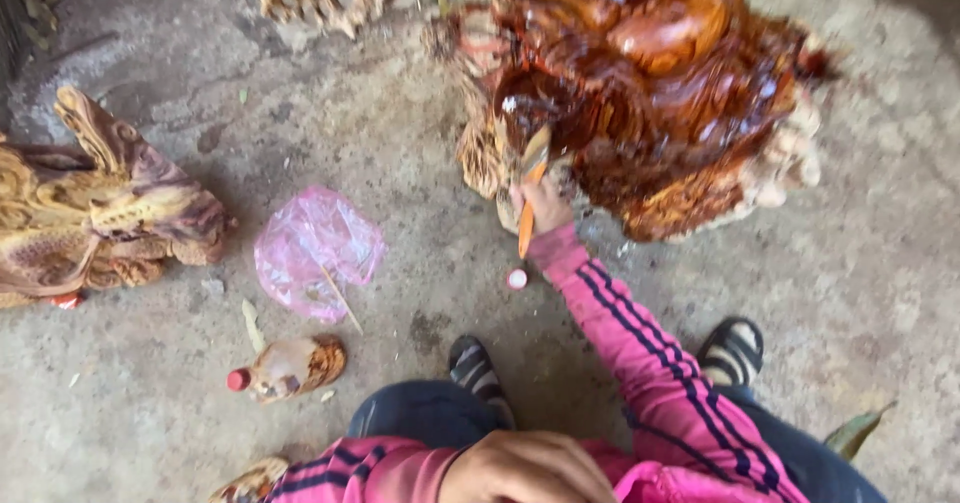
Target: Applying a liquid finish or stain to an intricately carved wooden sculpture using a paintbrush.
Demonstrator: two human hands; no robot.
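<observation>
Brush [531, 185] | right hand [543, 205] grip clamped on it, at glossy carving [650, 83] edge | left hand [525, 468] fisted, empty

Glossy, wet-looking reddish-brown wood on the big carved sculpture [650, 73] at the floor's far edge, its lower fringes paler and dry. The right hand [543, 203] grips a brush [530, 198] with a smooth orange handle. Left edge: another carved wood piece [100, 208], matt, raw, grain showing tan and purplish. Rough grey concrete floor [880, 263], stained and dusty. A crinkled pink plastic bag [315, 248], thin and translucent. Clear plastic bottle [285, 368], red cap. Pink sleeve [640, 343], soft cloth with dark stripes.
</observation>
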